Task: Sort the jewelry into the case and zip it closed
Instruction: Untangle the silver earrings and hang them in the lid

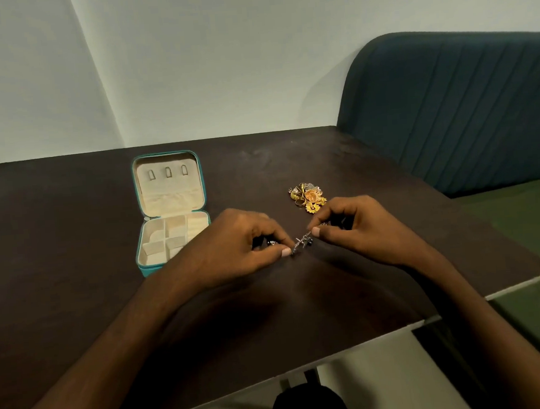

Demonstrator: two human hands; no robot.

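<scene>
The room is dim, the light soft and greenish on the pale wall (251,46). The dark desk (73,250) carries a faint dull sheen toward its far side. Soft shadows pool beneath both forearms, near the front edge. The wide lens bows the desk's edges and the wall corner. Fine detail is smeared; the small pieces between the fingers stay blurry.

Dark table (72,234) — open teal case (170,211) at left, gold jewelry pile (308,195) nr right.
</scene>
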